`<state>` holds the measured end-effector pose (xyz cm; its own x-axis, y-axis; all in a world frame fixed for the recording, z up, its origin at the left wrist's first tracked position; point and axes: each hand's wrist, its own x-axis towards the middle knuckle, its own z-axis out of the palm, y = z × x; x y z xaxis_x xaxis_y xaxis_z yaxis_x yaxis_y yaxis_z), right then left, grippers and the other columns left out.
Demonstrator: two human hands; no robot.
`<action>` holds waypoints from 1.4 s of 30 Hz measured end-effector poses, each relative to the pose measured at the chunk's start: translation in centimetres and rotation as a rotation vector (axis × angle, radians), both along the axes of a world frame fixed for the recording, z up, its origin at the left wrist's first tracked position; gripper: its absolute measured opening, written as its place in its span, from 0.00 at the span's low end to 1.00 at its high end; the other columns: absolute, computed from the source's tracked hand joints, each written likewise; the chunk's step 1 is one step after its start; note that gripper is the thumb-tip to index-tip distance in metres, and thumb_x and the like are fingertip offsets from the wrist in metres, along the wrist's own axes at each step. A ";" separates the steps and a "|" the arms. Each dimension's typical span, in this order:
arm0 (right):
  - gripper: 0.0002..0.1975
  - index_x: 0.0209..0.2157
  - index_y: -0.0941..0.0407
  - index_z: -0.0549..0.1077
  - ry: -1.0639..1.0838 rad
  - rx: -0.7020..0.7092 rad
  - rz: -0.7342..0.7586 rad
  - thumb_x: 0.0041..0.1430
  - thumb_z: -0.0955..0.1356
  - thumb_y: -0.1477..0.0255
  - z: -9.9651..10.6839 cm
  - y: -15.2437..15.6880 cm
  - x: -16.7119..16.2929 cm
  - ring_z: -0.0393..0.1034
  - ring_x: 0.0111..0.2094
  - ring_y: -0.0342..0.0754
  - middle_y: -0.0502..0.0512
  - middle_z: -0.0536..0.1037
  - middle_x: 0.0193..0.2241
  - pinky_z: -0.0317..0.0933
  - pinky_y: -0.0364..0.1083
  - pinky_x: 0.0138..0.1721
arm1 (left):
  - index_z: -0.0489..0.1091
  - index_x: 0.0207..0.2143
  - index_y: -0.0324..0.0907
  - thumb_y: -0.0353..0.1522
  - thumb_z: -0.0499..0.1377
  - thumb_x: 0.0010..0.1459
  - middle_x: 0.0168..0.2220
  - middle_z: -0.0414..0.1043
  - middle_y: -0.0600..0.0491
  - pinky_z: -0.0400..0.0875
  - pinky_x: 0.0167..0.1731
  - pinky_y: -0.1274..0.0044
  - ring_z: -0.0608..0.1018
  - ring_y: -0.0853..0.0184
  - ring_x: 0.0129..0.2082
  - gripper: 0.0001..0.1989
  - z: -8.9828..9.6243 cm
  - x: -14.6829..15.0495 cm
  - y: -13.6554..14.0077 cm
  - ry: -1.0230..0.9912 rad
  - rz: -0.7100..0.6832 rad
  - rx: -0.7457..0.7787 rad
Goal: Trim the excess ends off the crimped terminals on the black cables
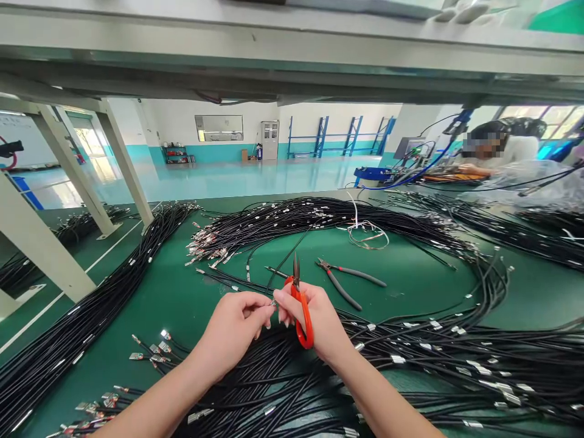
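Observation:
In the head view my left hand (pixel 232 325) is closed in a pinch on a small metallic cable end (pixel 273 302). My right hand (pixel 329 319) meets it there, thumb and fingertips at the same end. Held in that hand is a pair of red-handled scissors (pixel 305 331), the dark blades pointing up and away from me. Most of the cable end is covered by my fingers. Beyond my right hand, cutting pliers with grey handles (pixel 350 287) lie spread on the green mat. Under my forearms runs a pile of black cables (pixel 255 371) with white labels.
More black cable bundles lie along the left (pixel 118 283), across the back (pixel 274 219) and at the right (pixel 433 347). A thin white tie strand (pixel 368 236) rests behind the pliers. A shelf beam (pixel 274 42) spans overhead. Another person (pixel 497 149) works at the right.

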<state>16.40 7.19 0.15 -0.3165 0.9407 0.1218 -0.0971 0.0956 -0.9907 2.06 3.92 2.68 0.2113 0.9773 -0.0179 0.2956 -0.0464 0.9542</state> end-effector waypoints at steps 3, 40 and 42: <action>0.12 0.20 0.58 0.64 -0.023 -0.017 0.022 0.49 0.68 0.66 -0.1 0.2 0.1 0.58 0.16 0.37 0.45 0.67 0.13 0.53 0.39 0.20 | 0.63 0.18 0.38 0.34 0.53 0.52 0.16 0.54 0.59 0.46 0.19 0.80 0.54 0.75 0.17 0.13 -0.6 -0.1 0.0 -0.083 0.009 -0.074; 0.15 0.21 0.57 0.61 -0.194 0.046 0.026 0.47 0.67 0.60 -1.2 -0.2 -0.7 0.46 0.17 0.37 0.43 0.55 0.15 0.44 0.40 0.18 | 0.67 0.21 0.36 0.37 0.60 0.43 0.17 0.57 0.59 0.45 0.18 0.80 0.53 0.76 0.17 0.11 -2.4 -1.1 0.0 -0.319 0.151 -0.182; 0.15 0.21 0.57 0.61 -0.208 0.059 0.023 0.47 0.67 0.60 -1.3 -0.1 -0.7 0.46 0.17 0.37 0.43 0.55 0.15 0.44 0.40 0.17 | 0.67 0.21 0.36 0.37 0.61 0.43 0.17 0.57 0.59 0.45 0.18 0.80 0.53 0.76 0.17 0.12 -2.4 -1.2 0.0 -0.322 0.147 -0.179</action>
<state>15.69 7.08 -1.11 -0.3622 0.9260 0.1064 0.1057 0.1542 -0.9824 0.90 3.95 0.26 0.0922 0.9849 -0.1465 -0.0287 0.1496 0.9883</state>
